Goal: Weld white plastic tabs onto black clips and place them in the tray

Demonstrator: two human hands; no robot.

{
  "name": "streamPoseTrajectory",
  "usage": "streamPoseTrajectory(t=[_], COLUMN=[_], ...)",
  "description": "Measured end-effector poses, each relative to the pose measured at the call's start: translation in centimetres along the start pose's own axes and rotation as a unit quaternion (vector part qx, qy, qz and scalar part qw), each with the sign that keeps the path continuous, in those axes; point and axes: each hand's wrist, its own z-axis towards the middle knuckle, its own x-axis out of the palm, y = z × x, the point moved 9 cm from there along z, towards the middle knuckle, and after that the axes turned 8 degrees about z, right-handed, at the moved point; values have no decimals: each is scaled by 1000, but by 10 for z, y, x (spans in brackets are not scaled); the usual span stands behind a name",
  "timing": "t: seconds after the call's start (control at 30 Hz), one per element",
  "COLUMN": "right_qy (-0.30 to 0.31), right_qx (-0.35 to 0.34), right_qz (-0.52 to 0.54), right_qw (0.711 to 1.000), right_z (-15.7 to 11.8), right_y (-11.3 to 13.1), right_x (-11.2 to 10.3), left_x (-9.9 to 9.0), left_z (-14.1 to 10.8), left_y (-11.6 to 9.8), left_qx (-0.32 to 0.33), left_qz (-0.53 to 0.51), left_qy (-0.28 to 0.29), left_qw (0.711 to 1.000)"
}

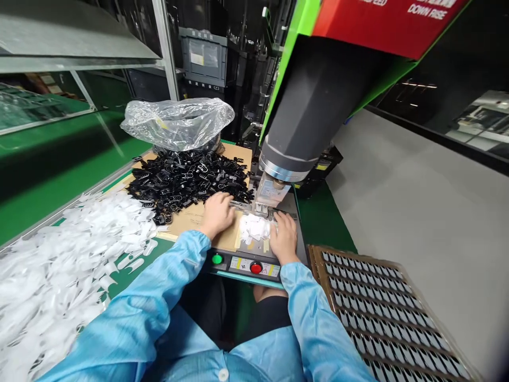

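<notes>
Tray (318, 261) looks filled; black parts (178, 180), white pieces (79, 244) remain.
Left hand (217, 215), right hand (285, 237) at machine (308, 111) — fingers' grip I cannot tell.

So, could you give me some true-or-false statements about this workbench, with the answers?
1. The heap of black parts lies in front of the clear plastic bag. True.
2. The green button is to the right of the red button. False: it is to the left.
3. The right hand is beside the small white pile. True.
4. The tray is on the person's left. False: it is on the right.
5. Both sleeves are blue. True.
</notes>
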Motion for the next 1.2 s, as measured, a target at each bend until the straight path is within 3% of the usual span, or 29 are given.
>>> streamPoseTrajectory(t=[0.07, 0.13, 0.23, 0.4, 0.53, 0.63, 0.7, 0.83, 0.93, 1.07, 1.2], right_qy=[-20, -20, -16, -21, -55, -62, -29, 99, 177, 207, 201], right_qx=[17, 23, 24, 24, -4, -45, -87, -177, -209, -174, -146], right_qz=[4, 8, 15, 18, 34, 46, 59, 88, 76, 18, -31], right_qw=[1000, 1000, 999, 999, 998, 996, 994, 975, 959, 962, 968], right_z=[-10, -16, -16, -15, -17, -14, -10, 0, 7, 24, 35], right_y=[-8, -11, -10, -12, -5, 21, 54, 133, 173, 182, 176], right_x=[-3, -2, 0, -1, -8, -9, 2, 46, 82, 110, 117], left_x=[-4, -1, 3, -4, -10, -8, -7, -13, -18, -24, -23], left_z=[-10, -19, -33, -72, -93, -98, -97, -95, -94, -91, -85], left_y=[41, 60, 54, 19, 29, 47, 52, 56, 57, 55, 56], left_qx=[-60, -66, -24, 84, 75, 33, 20, -5, -22, -32, -47], left_qz=[29, 46, 50, -52, -138, -153, -152, -145, -125, -93, -81], left_qy=[-12, -1, 20, 40, 46, 49, 43, 29, 42, 67, 75], left_qw=[998, 997, 998, 994, 987, 986, 987, 989, 991, 993, 993])
